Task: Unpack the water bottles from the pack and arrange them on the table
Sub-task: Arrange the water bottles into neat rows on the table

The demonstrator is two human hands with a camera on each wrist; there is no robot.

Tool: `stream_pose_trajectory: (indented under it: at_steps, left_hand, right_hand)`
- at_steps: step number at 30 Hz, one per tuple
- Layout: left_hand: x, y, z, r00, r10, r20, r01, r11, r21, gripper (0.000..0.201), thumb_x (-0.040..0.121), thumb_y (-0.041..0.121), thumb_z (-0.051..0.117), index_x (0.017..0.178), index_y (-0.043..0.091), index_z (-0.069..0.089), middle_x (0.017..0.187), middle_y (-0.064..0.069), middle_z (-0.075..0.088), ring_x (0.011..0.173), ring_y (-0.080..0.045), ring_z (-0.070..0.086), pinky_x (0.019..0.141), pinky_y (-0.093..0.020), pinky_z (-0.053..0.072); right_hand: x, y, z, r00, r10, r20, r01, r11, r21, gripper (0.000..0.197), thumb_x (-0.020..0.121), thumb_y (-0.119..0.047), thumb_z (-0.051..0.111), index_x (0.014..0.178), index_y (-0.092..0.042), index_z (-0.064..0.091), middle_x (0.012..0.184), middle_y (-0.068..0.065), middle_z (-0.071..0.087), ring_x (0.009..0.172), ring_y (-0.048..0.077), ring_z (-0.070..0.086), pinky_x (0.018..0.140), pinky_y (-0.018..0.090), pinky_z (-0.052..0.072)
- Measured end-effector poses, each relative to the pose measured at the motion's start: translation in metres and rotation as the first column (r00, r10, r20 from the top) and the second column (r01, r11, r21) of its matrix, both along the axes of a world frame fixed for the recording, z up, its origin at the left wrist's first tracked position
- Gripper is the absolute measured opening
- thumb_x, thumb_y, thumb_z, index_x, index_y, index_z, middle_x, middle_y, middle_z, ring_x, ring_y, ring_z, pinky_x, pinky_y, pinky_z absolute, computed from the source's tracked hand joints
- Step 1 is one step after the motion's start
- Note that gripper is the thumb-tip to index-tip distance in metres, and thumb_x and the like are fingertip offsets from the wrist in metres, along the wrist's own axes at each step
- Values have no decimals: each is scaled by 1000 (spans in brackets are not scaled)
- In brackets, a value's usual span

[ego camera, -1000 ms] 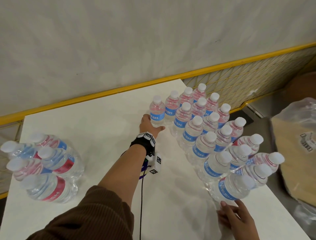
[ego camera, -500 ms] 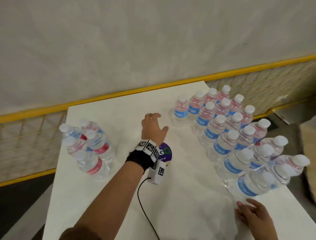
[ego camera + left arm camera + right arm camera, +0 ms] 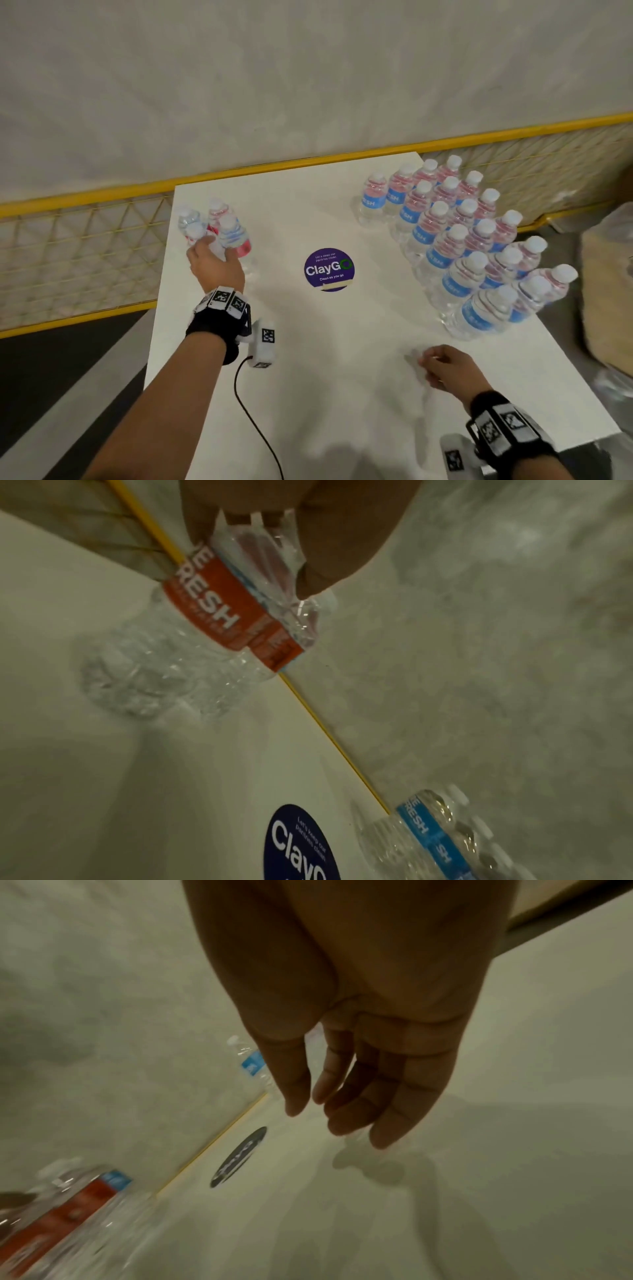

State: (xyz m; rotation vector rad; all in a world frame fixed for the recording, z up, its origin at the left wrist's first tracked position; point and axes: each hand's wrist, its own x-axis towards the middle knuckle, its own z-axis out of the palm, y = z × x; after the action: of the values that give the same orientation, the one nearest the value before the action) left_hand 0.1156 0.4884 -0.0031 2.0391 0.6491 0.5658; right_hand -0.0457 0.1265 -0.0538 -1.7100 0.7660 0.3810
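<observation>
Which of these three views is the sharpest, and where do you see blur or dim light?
Head view: brightest and sharpest, the purple sticker readable, though the left hand on the small bottle group is slightly smeared. Left wrist view: dim, but the red label is legible. Right wrist view: dim and softest, the right hand blurred above its shadow on the table.

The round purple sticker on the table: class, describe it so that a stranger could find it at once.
Start at the white rectangular table against the yellow rail. Near its middle, between the small cluster of clear plastic water bottles on the left and the large block of bottles on the right, lies the round purple sticker. It alone is flat, and it reads "ClayGo".
</observation>
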Motion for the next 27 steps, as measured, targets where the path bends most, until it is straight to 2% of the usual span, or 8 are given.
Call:
stream_pose_trajectory:
  at_steps: [6, 10, 13, 16, 18, 21, 23, 27]
  left_hand:
    - [-28, -25, 18, 982, -188, -32, 179, 967, -183, 31, 87, 12, 64, 117, 10, 61, 105, -4, 62, 95, -20, 56, 77, -18, 41]
    - [-50, -74, 34, 887, -456, 68, 455, 843, -287, 22, 80, 7, 71, 99, 17, 65, 94, 1, 66, 87, -14, 59, 81, -22, 48]
    - [-57, -94, 47, 745, -658, 105, 655, 695, -297, 26, 75, 9, 76, 95, 22, 66, 93, -1, 70, 86, -11, 62, 80, -17, 49]
    - [-56, -98, 57, 534, -844, 47, 810, 496, -313, 37, 76, 14, 77, 107, 25, 61, 100, 4, 71, 90, -4, 63, 84, -16, 48]
    - [-42, -86, 59, 569, -823, 11, 799, 549, -247, 45, 77, 25, 77, 116, 25, 57, 111, 8, 66, 98, 0, 59, 89, -17, 47]
    - [-6, -42, 57, 832, -555, 16, 548, 826, 130, 50, 79, 31, 74, 123, 17, 55, 125, -1, 53, 117, -16, 49, 103, -32, 38]
    - [19, -7, 55, 931, -365, -7, 359, 911, 205, 51, 80, 24, 71, 125, 11, 53, 130, -13, 48, 119, -31, 48, 104, -40, 38]
    - [52, 32, 47, 891, -283, -356, 374, 902, 218, 49, 86, 24, 64, 129, 7, 49, 132, -20, 50, 120, -37, 49, 102, -39, 37]
  right_hand:
    - [21, 70, 25, 928, 345, 142, -317, 930, -186, 27, 74, -18, 78, 90, -23, 57, 82, 0, 58, 74, 21, 57, 72, 32, 49]
    - [39, 124, 44, 831, 497, 251, -414, 852, -319, 69, 73, -27, 78, 131, -24, 40, 123, -1, 47, 113, 16, 49, 96, 27, 41]
    - [49, 136, 45, 828, 427, 364, -309, 888, -340, 84, 68, -31, 81, 137, -23, 35, 132, -3, 48, 120, 16, 47, 103, 32, 39]
    - [50, 129, 46, 843, 346, 412, -236, 926, -294, 69, 71, -23, 80, 130, -22, 43, 116, -7, 59, 103, 11, 56, 91, 24, 45]
    - [44, 123, 41, 837, 365, 408, -247, 916, -315, 63, 75, -18, 77, 130, -20, 46, 110, -12, 57, 99, 9, 54, 86, 19, 40]
    - [33, 111, 26, 895, 257, 366, -156, 946, -284, 61, 77, -13, 75, 130, -17, 46, 106, -9, 57, 99, 14, 55, 84, 19, 38]
    - [29, 102, 17, 932, 136, 335, -53, 968, -246, 62, 78, -12, 75, 131, -15, 44, 106, -5, 57, 101, 18, 57, 83, 21, 39]
    - [34, 83, 11, 947, 55, 315, 20, 973, -229, 69, 78, -10, 75, 136, -16, 39, 121, 3, 58, 103, 15, 52, 90, 24, 39]
